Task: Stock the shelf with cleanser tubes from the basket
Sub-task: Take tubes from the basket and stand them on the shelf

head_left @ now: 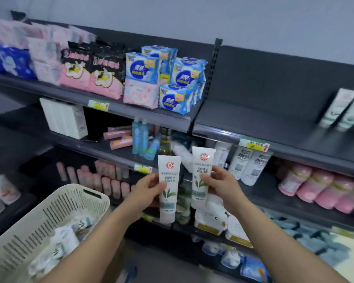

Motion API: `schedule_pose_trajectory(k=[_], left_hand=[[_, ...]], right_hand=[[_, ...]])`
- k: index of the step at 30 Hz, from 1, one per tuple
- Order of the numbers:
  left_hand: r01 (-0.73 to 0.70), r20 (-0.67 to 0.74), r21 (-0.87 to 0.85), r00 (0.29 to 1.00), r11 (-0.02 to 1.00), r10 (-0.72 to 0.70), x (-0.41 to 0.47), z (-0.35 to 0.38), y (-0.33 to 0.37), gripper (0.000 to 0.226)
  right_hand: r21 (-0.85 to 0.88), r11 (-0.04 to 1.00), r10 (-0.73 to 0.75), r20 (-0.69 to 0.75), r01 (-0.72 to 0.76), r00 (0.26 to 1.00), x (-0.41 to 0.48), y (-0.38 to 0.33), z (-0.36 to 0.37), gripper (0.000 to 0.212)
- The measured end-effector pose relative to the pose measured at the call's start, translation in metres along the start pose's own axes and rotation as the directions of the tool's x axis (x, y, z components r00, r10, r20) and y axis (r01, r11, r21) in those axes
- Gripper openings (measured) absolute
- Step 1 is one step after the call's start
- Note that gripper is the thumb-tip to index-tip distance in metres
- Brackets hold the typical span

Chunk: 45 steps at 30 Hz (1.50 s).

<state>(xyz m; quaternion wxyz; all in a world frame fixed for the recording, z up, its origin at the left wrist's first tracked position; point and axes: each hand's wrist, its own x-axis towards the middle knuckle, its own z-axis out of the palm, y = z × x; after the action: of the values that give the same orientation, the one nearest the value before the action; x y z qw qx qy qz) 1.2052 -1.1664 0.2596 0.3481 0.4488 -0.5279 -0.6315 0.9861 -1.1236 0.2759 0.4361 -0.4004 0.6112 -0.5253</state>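
I hold two white cleanser tubes with green leaf prints, cap end down, in front of the shelves. My left hand (149, 185) grips one cleanser tube (168, 193) by its middle. My right hand (221, 183) grips the other cleanser tube (201, 176), a little higher and to the right. A cream slatted basket (49, 219) at lower left holds several more tubes (65, 240). On the dark upper right shelf (274, 127) two matching tubes (343, 111) stand at the far right; the rest of that shelf is bare.
The upper left shelf carries blue, pink and black pad packs (168, 78). Blue bottles (141, 139) and pink boxes sit on the middle left shelf. White bottles (247, 164) and pink packs (315, 186) fill the shelf under the bare one. A yellow price tag (253, 145) marks its edge.
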Motion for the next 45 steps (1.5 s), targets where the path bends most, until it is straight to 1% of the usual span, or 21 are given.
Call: schedule_pose_trajectory(k=[3,10,14,21,25,29,32,35,37,40,45], left_hand=[[0.0,0.067,0.011,0.998,1.0,-0.001,0.003,0.035,0.007,0.013],[-0.062,0.214,0.07,0.976,0.996,0.046,0.009,0.133,0.026,0.016],[-0.104,0.267,0.099,0.961,0.99,0.074,0.014,0.193,0.036,0.017],[-0.181,0.333,0.077,0.932,0.981,0.145,0.012,0.289,0.051,0.015],[-0.201,0.362,0.082,0.918,0.976,0.159,0.016,0.328,0.056,0.014],[-0.244,0.387,0.1,0.903,0.964,0.188,0.023,0.363,0.071,0.015],[-0.254,0.409,0.082,0.89,0.964,0.2,0.032,0.386,0.088,0.015],[-0.292,0.434,0.057,0.868,0.955,0.24,0.044,0.409,0.108,0.017],[-0.312,0.445,0.034,0.855,0.95,0.265,0.057,0.426,0.122,0.018],[-0.329,0.441,-0.011,0.846,0.944,0.3,0.084,0.454,0.142,0.019],[-0.408,0.469,0.011,0.808,0.913,0.356,0.138,0.492,0.168,0.014]], right_hand=[[0.002,1.0,-0.014,-0.068,0.014,0.998,-0.014,-0.005,-0.039,0.028],[0.026,0.997,-0.069,-0.198,0.076,0.978,-0.037,-0.015,-0.141,0.028],[0.022,0.996,-0.08,-0.241,0.088,0.967,-0.044,-0.018,-0.199,0.03],[0.05,0.992,-0.095,-0.288,0.114,0.953,-0.05,-0.029,-0.288,0.029],[0.026,0.989,-0.134,-0.3,0.149,0.944,-0.056,-0.037,-0.327,0.028],[-0.008,0.984,-0.174,-0.318,0.18,0.932,-0.052,-0.048,-0.358,0.031],[-0.005,0.975,-0.211,-0.324,0.221,0.922,-0.046,-0.06,-0.38,0.03],[0.008,0.964,-0.246,-0.361,0.267,0.899,-0.036,-0.072,-0.4,0.025],[-0.012,0.955,-0.276,-0.401,0.296,0.873,-0.024,-0.08,-0.414,0.023],[-0.047,0.945,-0.308,-0.455,0.323,0.836,-0.002,-0.092,-0.438,0.025],[-0.046,0.947,-0.296,-0.498,0.316,0.815,0.038,-0.106,-0.476,0.022]])
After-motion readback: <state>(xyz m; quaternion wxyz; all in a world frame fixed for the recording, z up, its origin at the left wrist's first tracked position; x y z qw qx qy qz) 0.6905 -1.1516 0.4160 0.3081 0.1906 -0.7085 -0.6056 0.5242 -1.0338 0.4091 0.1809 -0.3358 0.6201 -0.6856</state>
